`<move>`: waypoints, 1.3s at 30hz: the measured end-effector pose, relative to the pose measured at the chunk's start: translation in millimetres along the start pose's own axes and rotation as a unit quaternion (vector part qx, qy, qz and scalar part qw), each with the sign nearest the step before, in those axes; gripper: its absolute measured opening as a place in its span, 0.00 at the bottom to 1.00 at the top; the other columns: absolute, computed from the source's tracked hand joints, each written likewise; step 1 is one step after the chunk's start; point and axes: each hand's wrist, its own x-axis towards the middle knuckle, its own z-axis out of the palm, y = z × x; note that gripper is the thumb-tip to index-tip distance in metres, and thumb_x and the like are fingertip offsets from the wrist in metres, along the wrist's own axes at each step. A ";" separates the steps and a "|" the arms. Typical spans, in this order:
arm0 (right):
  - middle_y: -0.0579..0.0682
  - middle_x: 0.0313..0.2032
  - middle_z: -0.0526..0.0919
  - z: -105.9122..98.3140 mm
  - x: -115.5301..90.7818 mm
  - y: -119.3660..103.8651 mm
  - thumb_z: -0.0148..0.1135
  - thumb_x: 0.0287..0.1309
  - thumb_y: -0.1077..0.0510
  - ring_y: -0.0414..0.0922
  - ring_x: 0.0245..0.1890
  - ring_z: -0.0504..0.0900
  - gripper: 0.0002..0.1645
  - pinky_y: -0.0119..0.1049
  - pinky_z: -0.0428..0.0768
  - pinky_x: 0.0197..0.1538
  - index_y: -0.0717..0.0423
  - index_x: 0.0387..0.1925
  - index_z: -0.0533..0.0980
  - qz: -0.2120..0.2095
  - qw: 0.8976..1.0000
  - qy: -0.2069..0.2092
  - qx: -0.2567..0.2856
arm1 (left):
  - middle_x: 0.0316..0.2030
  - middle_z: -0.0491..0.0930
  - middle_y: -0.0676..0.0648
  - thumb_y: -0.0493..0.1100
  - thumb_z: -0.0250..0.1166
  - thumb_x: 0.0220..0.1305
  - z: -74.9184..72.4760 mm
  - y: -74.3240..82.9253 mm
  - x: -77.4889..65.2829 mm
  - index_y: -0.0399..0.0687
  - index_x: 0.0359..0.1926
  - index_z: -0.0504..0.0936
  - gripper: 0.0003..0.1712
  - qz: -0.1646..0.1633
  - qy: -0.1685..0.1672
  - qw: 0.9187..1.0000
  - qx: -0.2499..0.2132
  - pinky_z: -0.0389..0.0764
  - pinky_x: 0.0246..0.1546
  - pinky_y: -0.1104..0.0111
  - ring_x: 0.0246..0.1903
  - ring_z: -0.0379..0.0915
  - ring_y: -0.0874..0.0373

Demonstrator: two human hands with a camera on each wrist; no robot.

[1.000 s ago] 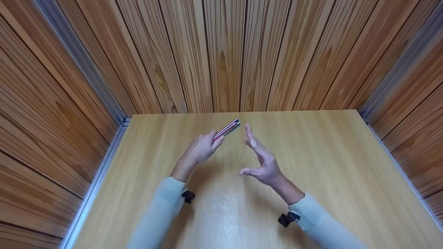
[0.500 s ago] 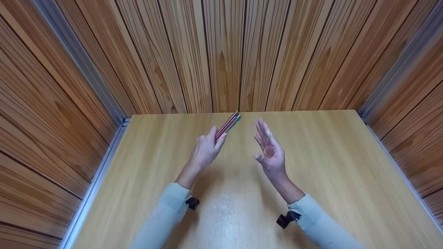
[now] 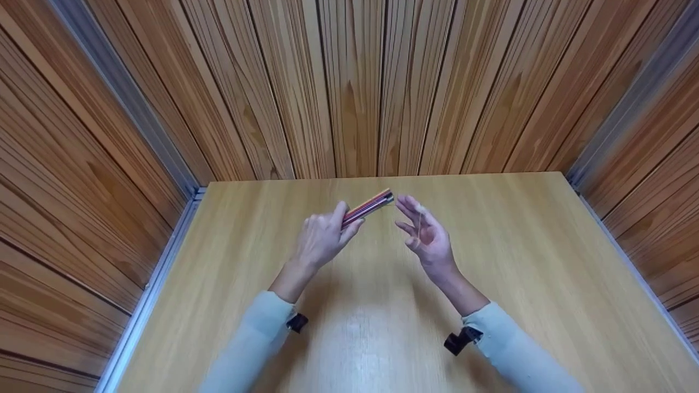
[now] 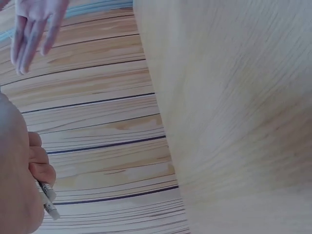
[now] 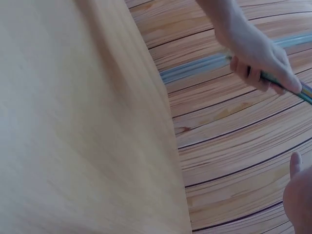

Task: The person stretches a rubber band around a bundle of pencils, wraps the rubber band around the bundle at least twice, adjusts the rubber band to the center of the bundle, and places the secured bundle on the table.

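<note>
My left hand [image 3: 322, 236] grips a bundle of several pencils [image 3: 369, 208] above the table, its thumb and fingers curled round them. Their front ends point up and right towards my right hand [image 3: 434, 243]. In the left wrist view, pale eraser ends of the pencils [image 4: 51, 211] stick out behind the curled fingers. A thin rubber band [image 3: 419, 225] appears stretched between the thumb and fingers of the right hand, which are spread and relaxed. That hand is close to the pencil tips, with a small gap between. In the right wrist view, part of the pencils [image 5: 305, 92] is cut off.
Beneath both hands lies a light wooden table [image 3: 360, 305]. Wood-plank walls [image 3: 355, 87] stand behind it and on both sides. Metal rails [image 3: 158, 273] run along the table's sides. A small dark camera [image 3: 297, 322] sits at each wrist.
The right hand first draws back and turns its palm, bringing the rubber band into sight, then nears the pencils. The left hand tilts the pencils upward, then lowers them to the right.
</note>
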 end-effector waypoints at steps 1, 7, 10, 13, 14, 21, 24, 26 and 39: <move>0.41 0.77 0.81 -1.0 0.8 -0.9 0.79 0.69 0.40 0.37 0.79 0.78 0.63 0.34 0.80 0.76 0.77 0.83 0.58 0.004 1.000 -0.003 -0.002 | 0.22 0.70 0.51 0.52 0.69 0.81 -1.5 0.3 -0.1 0.40 0.47 0.75 0.19 0.010 -0.001 1.000 0.010 0.53 0.23 0.74 0.20 0.57 0.62; 0.40 0.73 0.85 -5.1 6.2 -6.5 0.81 0.68 0.45 0.37 0.73 0.82 0.51 0.33 0.83 0.72 0.69 0.79 0.69 0.009 1.000 -0.013 -0.016 | 0.21 0.70 0.53 0.56 0.68 0.82 -8.5 2.8 1.1 0.45 0.48 0.76 0.19 0.065 -0.037 0.995 0.065 0.52 0.23 0.73 0.19 0.56 0.63; 0.41 0.70 0.87 -6.8 8.3 -8.3 0.81 0.67 0.47 0.38 0.72 0.84 0.52 0.32 0.83 0.70 0.75 0.78 0.68 0.010 0.999 -0.021 -0.048 | 0.20 0.74 0.53 0.58 0.67 0.82 -10.4 5.0 2.3 0.47 0.48 0.77 0.19 0.092 -0.055 0.990 0.096 0.51 0.23 0.73 0.19 0.56 0.64; 0.39 0.68 0.87 -8.0 8.8 -9.1 0.81 0.67 0.56 0.37 0.72 0.84 0.51 0.30 0.82 0.70 0.80 0.77 0.64 0.017 0.995 -0.030 -0.093 | 0.21 0.79 0.51 0.61 0.67 0.82 -11.1 7.2 3.9 0.49 0.48 0.78 0.20 0.112 -0.068 0.984 0.119 0.51 0.23 0.73 0.19 0.56 0.64; 0.38 0.67 0.87 -8.2 8.8 -9.2 0.81 0.67 0.59 0.36 0.71 0.84 0.50 0.30 0.81 0.71 0.80 0.77 0.64 0.020 0.993 -0.034 -0.112 | 0.21 0.80 0.51 0.62 0.66 0.82 -11.3 8.0 4.3 0.50 0.48 0.79 0.20 0.116 -0.072 0.983 0.124 0.51 0.23 0.73 0.20 0.56 0.64; 0.54 0.62 0.88 -5.1 8.3 -9.2 0.81 0.60 0.71 0.34 0.65 0.85 0.39 0.26 0.80 0.72 0.72 0.71 0.77 0.031 0.974 -0.062 -0.217 | 0.21 0.79 0.51 0.63 0.64 0.84 -9.8 11.6 5.9 0.51 0.48 0.81 0.21 0.135 -0.109 0.976 0.134 0.52 0.23 0.74 0.20 0.56 0.63; 0.66 0.59 0.86 -3.7 8.5 -8.4 0.80 0.58 0.74 0.33 0.62 0.85 0.36 0.25 0.81 0.69 0.71 0.68 0.80 0.029 0.967 -0.072 -0.242 | 0.21 0.79 0.52 0.62 0.64 0.84 -9.7 12.3 5.7 0.51 0.47 0.82 0.20 0.138 -0.113 0.974 0.137 0.51 0.23 0.74 0.20 0.56 0.64; 0.70 0.57 0.87 -3.6 8.8 -7.8 0.80 0.57 0.75 0.32 0.59 0.85 0.34 0.24 0.81 0.66 0.71 0.65 0.81 0.025 0.963 -0.075 -0.256 | 0.21 0.79 0.52 0.62 0.64 0.84 -9.5 12.3 5.3 0.51 0.46 0.82 0.20 0.140 -0.113 0.974 0.140 0.51 0.23 0.73 0.20 0.55 0.64; 0.67 0.38 0.92 -9.5 13.0 -1.7 0.76 0.57 0.79 0.29 0.39 0.86 0.14 0.21 0.83 0.41 0.71 0.46 0.91 -0.050 0.960 -0.086 -0.260 | 0.21 0.70 0.55 0.62 0.62 0.85 1.0 11.4 0.6 0.50 0.43 0.80 0.21 0.146 -0.147 0.971 0.117 0.59 0.21 0.70 0.21 0.57 0.63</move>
